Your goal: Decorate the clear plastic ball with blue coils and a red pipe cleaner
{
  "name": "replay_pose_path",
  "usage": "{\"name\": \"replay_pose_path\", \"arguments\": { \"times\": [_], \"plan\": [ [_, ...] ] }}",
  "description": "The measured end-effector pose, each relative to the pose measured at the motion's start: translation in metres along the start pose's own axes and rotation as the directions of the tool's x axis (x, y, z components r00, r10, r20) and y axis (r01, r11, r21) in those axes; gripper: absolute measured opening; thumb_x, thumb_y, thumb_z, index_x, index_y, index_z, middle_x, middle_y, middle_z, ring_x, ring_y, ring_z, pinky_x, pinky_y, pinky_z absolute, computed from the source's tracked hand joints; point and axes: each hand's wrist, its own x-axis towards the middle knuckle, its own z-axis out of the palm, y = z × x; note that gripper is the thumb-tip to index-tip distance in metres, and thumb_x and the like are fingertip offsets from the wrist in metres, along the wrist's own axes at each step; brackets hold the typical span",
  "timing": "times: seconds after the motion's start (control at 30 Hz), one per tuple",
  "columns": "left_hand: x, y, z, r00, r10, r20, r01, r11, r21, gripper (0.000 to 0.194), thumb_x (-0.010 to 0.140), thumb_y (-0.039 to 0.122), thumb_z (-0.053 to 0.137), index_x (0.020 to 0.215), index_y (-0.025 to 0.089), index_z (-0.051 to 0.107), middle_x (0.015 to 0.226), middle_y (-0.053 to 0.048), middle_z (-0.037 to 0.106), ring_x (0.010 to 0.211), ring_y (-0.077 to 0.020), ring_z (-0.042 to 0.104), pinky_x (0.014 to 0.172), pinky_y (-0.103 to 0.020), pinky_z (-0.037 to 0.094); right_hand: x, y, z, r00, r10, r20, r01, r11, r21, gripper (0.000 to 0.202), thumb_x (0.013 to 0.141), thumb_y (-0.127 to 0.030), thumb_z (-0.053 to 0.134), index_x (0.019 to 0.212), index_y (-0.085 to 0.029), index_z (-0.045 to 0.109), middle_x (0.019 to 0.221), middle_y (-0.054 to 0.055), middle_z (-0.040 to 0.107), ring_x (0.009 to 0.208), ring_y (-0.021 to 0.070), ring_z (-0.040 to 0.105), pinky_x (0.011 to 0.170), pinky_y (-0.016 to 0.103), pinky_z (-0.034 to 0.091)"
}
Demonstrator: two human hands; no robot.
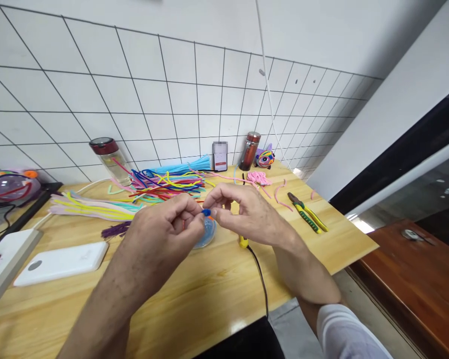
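Observation:
My left hand [164,232] and my right hand [247,212] meet over the table's middle, thumbs and fingertips pinched together. Between them is a small dark blue piece of pipe cleaner [206,213], bunched or coiled tight. Both hands' fingertips grip it, and they cover part of it. Just beneath sits a round, clear bluish plastic thing [207,237], mostly hidden by my hands. A bit of orange shows by my right thumb. To the right, partly under my right hand, a yellow-handled tool [243,242] trails a black cord.
Bundles of coloured pipe cleaners [168,184] lie behind my hands. Green-and-yellow pliers [307,213] rest at the right. A white power bank [62,263] and power strip [13,259] lie left. A glass bottle [110,162], phone [220,156] and red flask [250,152] stand along the wall.

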Motion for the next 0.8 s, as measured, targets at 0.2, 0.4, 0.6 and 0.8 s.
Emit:
{"name": "replay_pose_path", "arguments": {
  "times": [0.2, 0.4, 0.6, 0.8],
  "plan": [
    [0.004, 0.001, 0.006, 1.000, -0.014, 0.010, 0.014, 1.000, 0.017, 0.019, 0.081, 0.034, 0.061, 0.066, 0.022, 0.064, 0.053, 0.003, 0.053, 0.050, -0.0114, 0.042, 0.049, -0.022, 0.033, 0.002, 0.003, -0.005, 0.999, -0.041, 0.026, 0.042, 0.997, -0.059, 0.013, 0.086, -0.012, 0.062, 0.090, -0.022, 0.070, 0.087, -0.001, 0.074, 0.077, 0.0143, 0.065, 0.075, 0.029, 0.051],
    [0.003, -0.007, 0.012, 0.999, -0.035, 0.034, 0.036, 0.999, -0.025, 0.019, 0.085, 0.037, 0.065, 0.075, 0.022, 0.070, 0.057, 0.003, 0.057, 0.052, -0.0112, 0.043, 0.048, -0.022, 0.033, 0.002, 0.005, -0.005, 0.997, -0.070, 0.013, 0.071, 0.986, -0.148, 0.012, 0.085, -0.011, 0.062, 0.082, -0.022, 0.064, 0.079, -0.003, 0.069, 0.072, 0.0127, 0.062, 0.069, 0.027, 0.046],
    [0.003, -0.010, 0.012, 0.989, -0.133, 0.066, 0.144, 0.967, -0.210, 0.019, 0.086, 0.038, 0.070, 0.087, 0.019, 0.072, 0.069, 0.000, 0.067, 0.059, -0.0121, 0.055, 0.053, -0.022, 0.041, 0.004, 0.008, -0.006, 0.999, 0.043, 0.004, -0.043, 0.998, 0.037, 0.005, 0.086, -0.021, 0.062, 0.082, -0.022, 0.066, 0.075, -0.003, 0.065, 0.068, 0.0130, 0.058, 0.063, 0.027, 0.045],
    [0.009, -0.004, 0.011, 0.988, -0.138, 0.074, 0.155, 0.920, -0.359, 0.016, 0.080, 0.033, 0.071, 0.078, 0.018, 0.067, 0.066, 0.002, 0.064, 0.057, -0.0107, 0.055, 0.053, -0.021, 0.043, 0.008, 0.015, -0.014, 0.997, 0.065, 0.039, -0.071, 0.977, 0.200, 0.013, 0.088, -0.032, 0.067, 0.093, -0.021, 0.071, 0.085, 0.000, 0.068, 0.076, 0.0156, 0.061, 0.069, 0.030, 0.048]
  ]
}}
